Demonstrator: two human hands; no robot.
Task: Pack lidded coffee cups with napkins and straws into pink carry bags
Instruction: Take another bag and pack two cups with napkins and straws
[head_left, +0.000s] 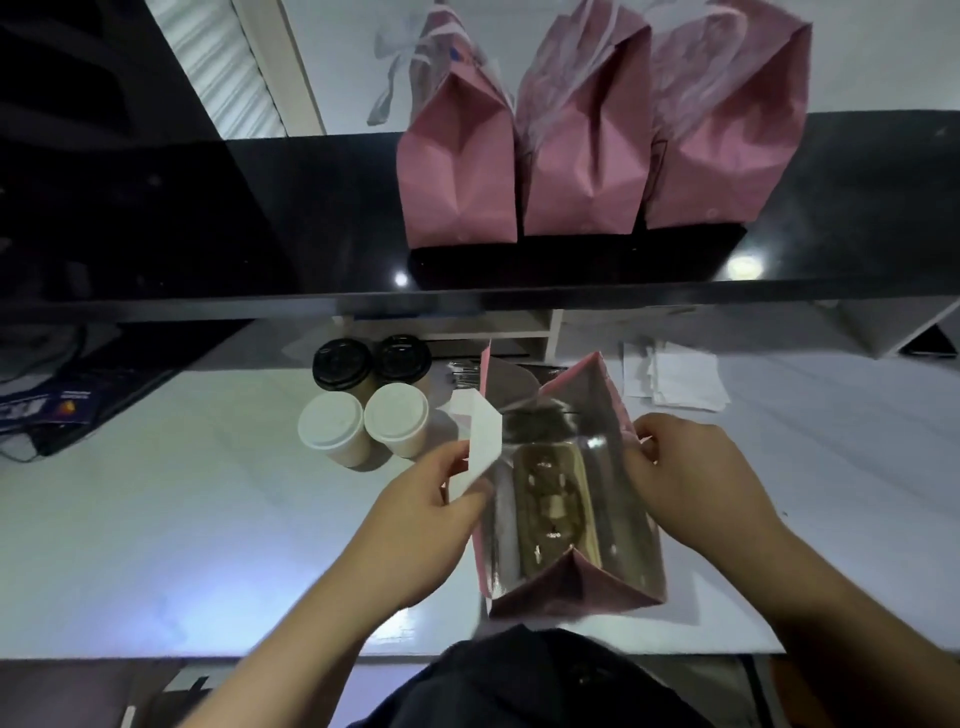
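An open pink carry bag (597, 587) with a silvery lining stands on the white counter in front of me. My left hand (415, 519) pinches a folded white napkin (480, 434) at the bag's left rim. My right hand (680, 467) grips the bag's right rim and holds it open. Inside, the bag's brown bottom shows. Left of the bag stand two cups with white lids (332, 423) (396, 415) and, behind them, two with black lids (340, 364) (402, 358).
Three closed pink bags (460, 171) (584, 156) (727, 130) stand on the black raised shelf (311, 218) behind. A napkin pile (680, 376) lies right of the open bag. Wrapped straws (462, 374) lie behind it. A dark mat with cables (78, 395) is far left.
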